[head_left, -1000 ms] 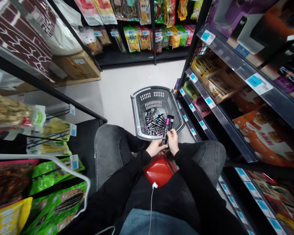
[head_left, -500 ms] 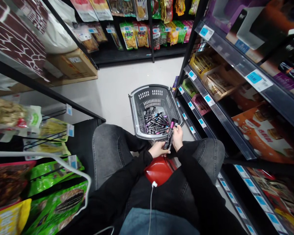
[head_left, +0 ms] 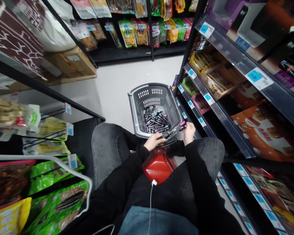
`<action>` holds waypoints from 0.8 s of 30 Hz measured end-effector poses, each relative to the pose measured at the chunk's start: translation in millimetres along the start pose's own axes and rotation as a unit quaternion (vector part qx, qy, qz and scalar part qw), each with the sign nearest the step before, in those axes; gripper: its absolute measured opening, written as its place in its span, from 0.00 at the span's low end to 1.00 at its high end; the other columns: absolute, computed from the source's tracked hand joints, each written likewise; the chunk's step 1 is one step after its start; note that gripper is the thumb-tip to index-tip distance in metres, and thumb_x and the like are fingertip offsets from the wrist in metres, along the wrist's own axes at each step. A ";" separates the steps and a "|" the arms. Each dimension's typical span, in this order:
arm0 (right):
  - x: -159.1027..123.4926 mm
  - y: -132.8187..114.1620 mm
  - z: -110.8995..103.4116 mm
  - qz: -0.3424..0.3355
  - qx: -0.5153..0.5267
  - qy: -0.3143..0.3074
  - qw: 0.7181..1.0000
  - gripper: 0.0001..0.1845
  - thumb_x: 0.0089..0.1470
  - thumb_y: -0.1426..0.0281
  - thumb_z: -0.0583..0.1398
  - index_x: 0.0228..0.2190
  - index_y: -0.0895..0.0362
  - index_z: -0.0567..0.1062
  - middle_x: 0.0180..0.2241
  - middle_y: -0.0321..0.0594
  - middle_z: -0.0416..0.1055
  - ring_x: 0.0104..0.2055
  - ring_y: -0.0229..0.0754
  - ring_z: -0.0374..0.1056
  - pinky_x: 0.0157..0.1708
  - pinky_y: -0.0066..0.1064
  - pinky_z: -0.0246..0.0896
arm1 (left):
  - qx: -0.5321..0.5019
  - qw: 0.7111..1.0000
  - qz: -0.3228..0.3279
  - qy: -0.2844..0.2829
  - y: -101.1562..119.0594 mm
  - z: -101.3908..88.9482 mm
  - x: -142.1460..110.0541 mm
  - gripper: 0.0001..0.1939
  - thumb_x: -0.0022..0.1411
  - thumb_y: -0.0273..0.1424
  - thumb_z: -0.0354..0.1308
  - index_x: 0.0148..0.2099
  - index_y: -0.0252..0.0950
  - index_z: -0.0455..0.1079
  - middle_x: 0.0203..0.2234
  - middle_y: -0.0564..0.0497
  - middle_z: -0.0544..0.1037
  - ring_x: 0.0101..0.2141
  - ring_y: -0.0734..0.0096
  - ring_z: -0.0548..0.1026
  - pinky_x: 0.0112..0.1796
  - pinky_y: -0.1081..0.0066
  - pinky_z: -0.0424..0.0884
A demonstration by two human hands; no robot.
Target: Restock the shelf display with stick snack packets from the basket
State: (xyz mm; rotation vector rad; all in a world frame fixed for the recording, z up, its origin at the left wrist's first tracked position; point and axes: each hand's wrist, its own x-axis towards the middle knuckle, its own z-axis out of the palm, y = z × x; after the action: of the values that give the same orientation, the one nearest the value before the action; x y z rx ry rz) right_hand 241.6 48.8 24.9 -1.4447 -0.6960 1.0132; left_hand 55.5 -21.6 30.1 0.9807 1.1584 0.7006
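Between my hands a long, slim black packet (head_left: pixel 174 130) with a pink end lies slantwise above the basket's near rim. My left hand (head_left: pixel 154 141) is closed on its lower left end. At the upper right, my right hand (head_left: pixel 189 133) grips the pink end. Whether this is one packet or a few together I cannot make out. Just beyond stands a grey plastic shopping basket (head_left: pixel 134 111) with a slotted wall. A heap of similar slim black packets (head_left: pixel 156 121), some with pink or blue parts, covers part of its bottom.
A glossy red seat or box (head_left: pixel 159 166) is between my legs, with a white cable (head_left: pixel 150 205) in front. Shelves (head_left: pixel 225 62) with price tags rise close on the right. Hanging snack bags (head_left: pixel 56 199) line the left, and a cardboard box (head_left: pixel 75 63) sits farther back.
My hands have moved apart, the right one rightward and the left slightly left. The packet has turned from nearly upright to a flatter slant.
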 end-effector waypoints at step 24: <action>-36.9 -12.1 8.7 0.039 -0.030 -0.359 0.932 0.17 0.32 0.73 0.65 0.27 0.56 0.65 0.23 0.27 0.66 0.25 0.33 0.64 0.25 0.24 0.64 | 0.151 0.988 0.018 -0.043 6.7 -17.6 -1.9 0.15 0.46 0.40 0.61 0.26 0.30 0.71 0.14 0.57 0.68 0.22 0.72 0.70 0.26 0.75 0.65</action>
State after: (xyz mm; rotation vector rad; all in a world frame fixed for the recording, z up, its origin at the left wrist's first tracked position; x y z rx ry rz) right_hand 219.1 22.3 44.2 -1.1376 -1.2030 1.6181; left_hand 38.3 -15.8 35.3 1.2758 1.1942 0.5143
